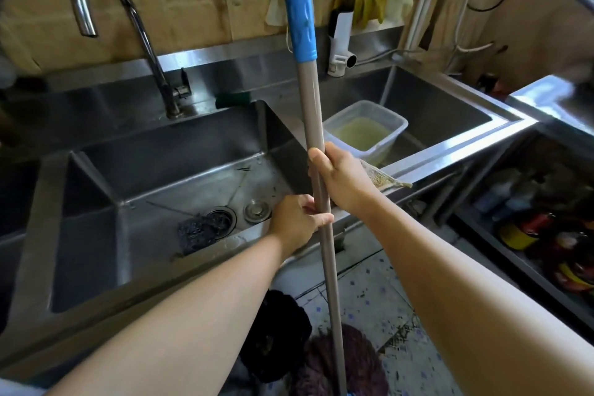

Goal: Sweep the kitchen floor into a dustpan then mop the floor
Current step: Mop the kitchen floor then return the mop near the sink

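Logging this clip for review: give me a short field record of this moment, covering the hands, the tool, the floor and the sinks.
tool: mop handle, upright, grey with a blue grip at the top
left hand: left hand grips the handle, lower down
right hand: right hand grips the handle, above the left
mop head: mop head on the tiled floor, purple-brown
floor state: dark debris visible near the mop head
left sink: left sink holds a dark scrubber by the drain
right sink: plastic tub with murky liquid

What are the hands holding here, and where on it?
Both hands grip the mop by the bare grey part of its pole, below the blue sleeve: the right hand higher, the left hand just beneath it.
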`<control>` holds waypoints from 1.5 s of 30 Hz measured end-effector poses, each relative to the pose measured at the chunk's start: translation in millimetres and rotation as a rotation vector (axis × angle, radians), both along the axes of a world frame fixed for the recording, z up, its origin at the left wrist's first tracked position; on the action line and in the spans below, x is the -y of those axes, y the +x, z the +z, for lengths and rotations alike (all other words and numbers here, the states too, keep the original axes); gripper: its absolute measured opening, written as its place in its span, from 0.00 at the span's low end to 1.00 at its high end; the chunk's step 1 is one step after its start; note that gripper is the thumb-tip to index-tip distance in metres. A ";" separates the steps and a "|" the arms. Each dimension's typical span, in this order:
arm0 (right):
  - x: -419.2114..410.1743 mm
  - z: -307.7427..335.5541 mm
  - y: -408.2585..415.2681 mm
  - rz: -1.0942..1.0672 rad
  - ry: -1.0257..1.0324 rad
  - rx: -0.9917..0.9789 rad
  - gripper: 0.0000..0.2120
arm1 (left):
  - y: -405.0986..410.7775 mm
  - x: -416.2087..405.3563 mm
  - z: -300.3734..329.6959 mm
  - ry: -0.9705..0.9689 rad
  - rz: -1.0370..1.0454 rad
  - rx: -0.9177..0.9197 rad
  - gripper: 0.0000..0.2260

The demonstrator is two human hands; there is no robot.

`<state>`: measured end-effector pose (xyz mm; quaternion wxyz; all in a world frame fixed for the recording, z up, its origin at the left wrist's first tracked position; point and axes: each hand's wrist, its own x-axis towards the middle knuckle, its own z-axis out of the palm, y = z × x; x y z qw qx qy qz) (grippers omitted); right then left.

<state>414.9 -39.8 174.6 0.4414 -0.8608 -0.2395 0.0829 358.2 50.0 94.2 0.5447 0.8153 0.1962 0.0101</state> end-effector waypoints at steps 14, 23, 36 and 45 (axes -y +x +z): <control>-1.6 -3.9 -9.8 0.020 -0.021 0.017 0.19 | -11.9 -0.7 2.8 0.174 -0.004 -0.003 0.10; 4.8 -6.3 -13.6 0.026 0.006 -0.049 0.19 | -12.3 12.1 0.2 0.162 0.058 -0.047 0.08; -0.4 -7.6 -4.9 0.063 -0.010 -0.136 0.21 | -11.1 7.4 -4.3 -0.018 0.110 -0.042 0.09; 22.1 -13.9 -12.3 0.053 -0.019 -0.215 0.21 | -19.2 3.0 1.2 -0.077 0.095 -0.072 0.13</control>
